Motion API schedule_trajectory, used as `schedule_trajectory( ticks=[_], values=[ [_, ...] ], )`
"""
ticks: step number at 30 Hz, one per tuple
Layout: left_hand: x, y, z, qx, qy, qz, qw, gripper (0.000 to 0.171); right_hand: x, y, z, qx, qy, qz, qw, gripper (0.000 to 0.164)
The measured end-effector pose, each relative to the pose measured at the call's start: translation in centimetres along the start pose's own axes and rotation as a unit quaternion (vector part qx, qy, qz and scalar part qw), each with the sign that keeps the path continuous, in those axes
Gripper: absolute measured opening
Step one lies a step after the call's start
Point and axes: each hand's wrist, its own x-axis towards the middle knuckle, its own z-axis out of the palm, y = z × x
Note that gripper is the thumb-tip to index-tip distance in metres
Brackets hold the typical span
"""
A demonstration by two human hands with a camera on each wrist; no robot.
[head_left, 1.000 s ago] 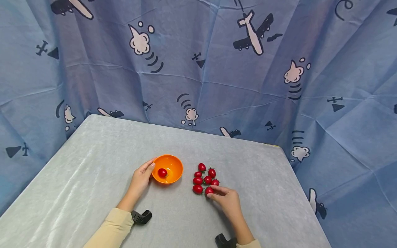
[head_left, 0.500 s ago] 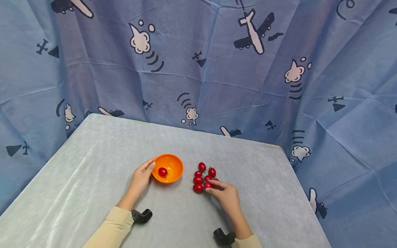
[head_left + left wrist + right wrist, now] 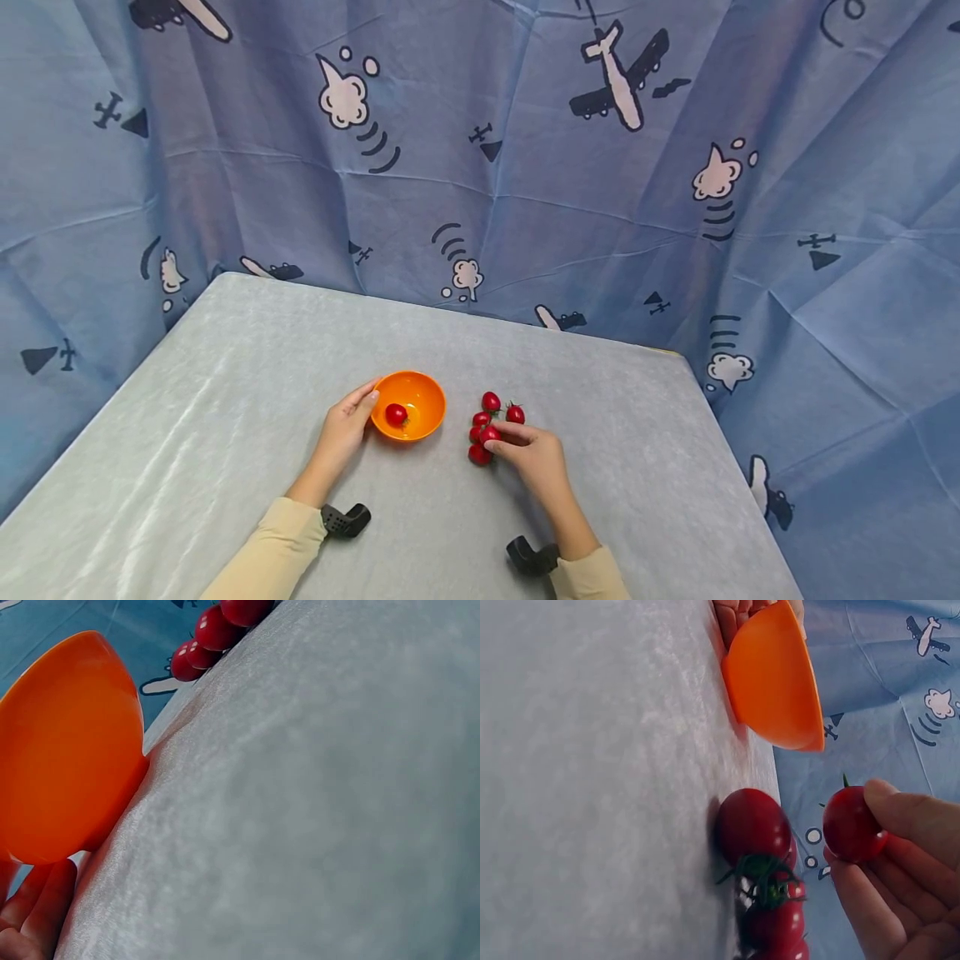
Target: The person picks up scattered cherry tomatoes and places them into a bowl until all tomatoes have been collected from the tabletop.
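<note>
An orange bowl [image 3: 427, 408] stands on the table with one cherry tomato [image 3: 396, 414] inside. My left hand [image 3: 343, 429] grips the bowl's left rim, thumb near the top edge; in the left wrist view its fingers [image 3: 46, 900] show below the bowl. Between thumb and fingers, my right hand [image 3: 538, 460] pinches a red cherry tomato [image 3: 853, 825] with a green stem, raised off the table in the right wrist view. Below and behind it lie several more cherry tomatoes [image 3: 491, 402], partly hidden by the hand in the head view.
A pale grey cloth covers the table [image 3: 300, 350], whose far edge meets a blue curtain [image 3: 420, 125] printed with planes. Each wrist carries a black camera mount [image 3: 347, 521]. The loose tomatoes sit just right of the bowl.
My right hand has lifted one tomato from the near end of the group and moved left and slightly away from me with it. The left hand still holds the bowl in place.
</note>
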Motion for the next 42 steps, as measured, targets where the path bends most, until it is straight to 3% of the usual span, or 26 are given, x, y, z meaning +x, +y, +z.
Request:
schedule_trajectory(
  ticks=[42],
  values=[
    [0.0, -0.1, -0.1, -0.002, -0.003, 0.007, 1.0000, 0.044, 1.7, -3.4, 3.1, -0.010, -0.017, -0.017, 1.000, 0.029]
  ],
)
